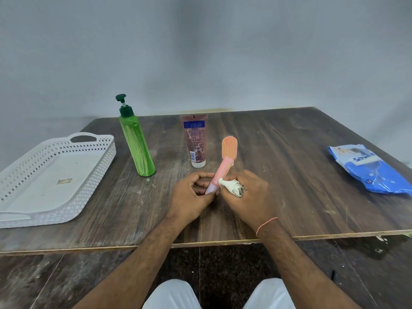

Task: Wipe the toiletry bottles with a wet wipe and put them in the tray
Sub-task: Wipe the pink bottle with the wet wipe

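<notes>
My left hand [191, 196] grips the cap end of a slim pink-orange tube [224, 162], which tilts up and away from me above the wooden table [278, 152]. My right hand [249, 195] holds a crumpled, soiled wet wipe [231, 186] pressed against the tube's lower part. A green pump bottle [136, 143] stands upright behind my left hand. A brownish tube with a white cap [196, 141] stands cap-down beside it. The white perforated tray [51, 177] lies at the left with nothing but a small label inside.
A blue pack of wet wipes [370, 169] lies at the table's right side. The table's front edge runs just below my wrists. A grey wall stands behind the table. Small crumbs dot the tabletop.
</notes>
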